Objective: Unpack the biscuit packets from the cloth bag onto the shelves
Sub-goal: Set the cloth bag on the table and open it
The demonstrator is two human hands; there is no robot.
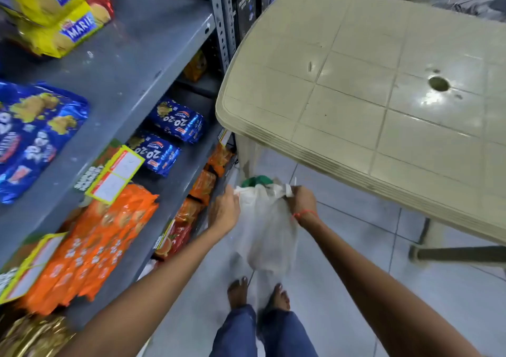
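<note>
A white cloth bag (267, 228) hangs low over the tiled floor, just in front of my feet. My left hand (224, 210) grips its left rim and my right hand (302, 202) grips its right rim, holding the mouth apart. Something green (256, 180) shows at the bag's far edge; what is inside the bag is hidden. On the grey metal shelves (131, 63) to my left lie yellow Marie packets (59, 9), blue 20-20 packets (175, 122) and orange packets (98, 244).
A beige plastic table (383, 88) stands close on the right, its corner and leg (247, 156) just beyond the bag. Yellow price tags (116, 174) hang off the shelf edges. More orange and red packets (201, 187) sit on the lowest shelf beside my left hand.
</note>
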